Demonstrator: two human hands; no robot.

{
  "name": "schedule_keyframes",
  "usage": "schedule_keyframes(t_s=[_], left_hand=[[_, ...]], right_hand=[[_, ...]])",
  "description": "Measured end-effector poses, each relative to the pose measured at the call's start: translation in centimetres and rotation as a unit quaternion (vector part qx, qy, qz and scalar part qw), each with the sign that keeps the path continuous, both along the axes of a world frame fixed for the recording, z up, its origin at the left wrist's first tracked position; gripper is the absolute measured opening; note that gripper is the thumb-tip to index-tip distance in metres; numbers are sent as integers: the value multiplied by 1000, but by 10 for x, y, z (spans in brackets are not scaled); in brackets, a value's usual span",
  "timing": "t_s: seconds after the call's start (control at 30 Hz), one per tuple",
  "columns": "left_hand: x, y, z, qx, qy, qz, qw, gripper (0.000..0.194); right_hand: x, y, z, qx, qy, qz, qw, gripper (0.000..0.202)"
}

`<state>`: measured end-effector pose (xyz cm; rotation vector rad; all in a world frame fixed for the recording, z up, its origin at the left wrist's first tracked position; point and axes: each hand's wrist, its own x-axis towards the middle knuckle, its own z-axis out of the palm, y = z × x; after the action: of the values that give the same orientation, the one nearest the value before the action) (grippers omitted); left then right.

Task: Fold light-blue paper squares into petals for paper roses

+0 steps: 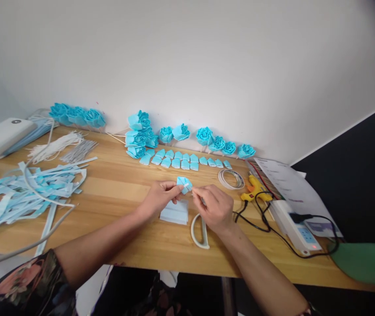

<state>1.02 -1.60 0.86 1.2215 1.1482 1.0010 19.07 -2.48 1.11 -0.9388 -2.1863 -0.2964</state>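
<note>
Between the thumb and fingers of my left hand (165, 195) is a small folded blue petal (183, 183), with a narrow white strip across its face. My right hand (214, 205) is pinched closed just right of the petal's edge; what its fingertips hold, if anything, is too small to make out. On the table below my hands lies a pale blue fabric sheet (174, 212) with creases. A pale D-shaped loop (194, 232) rests beneath my right hand, which partly hides it. Several folded blue petals (185, 164) lie in rows beyond my hands.
Blue fabric flowers (204, 135) line the wall. At right are a tape roll (220, 179), a yellow glue gun (256, 188), a power strip (301, 232) and papers (286, 184). Fabric strips (26, 197), white cords (54, 145) and a white device (5, 135) occupy the left, crossed by a cable.
</note>
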Motion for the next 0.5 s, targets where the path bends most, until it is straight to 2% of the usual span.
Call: schedule_keyframes(t_s=[0.5], left_hand=[[1,0,-1,-5,-29,-17,999,30]], right_hand=[[-6,0,-4,-26,-27,-3,999,13]])
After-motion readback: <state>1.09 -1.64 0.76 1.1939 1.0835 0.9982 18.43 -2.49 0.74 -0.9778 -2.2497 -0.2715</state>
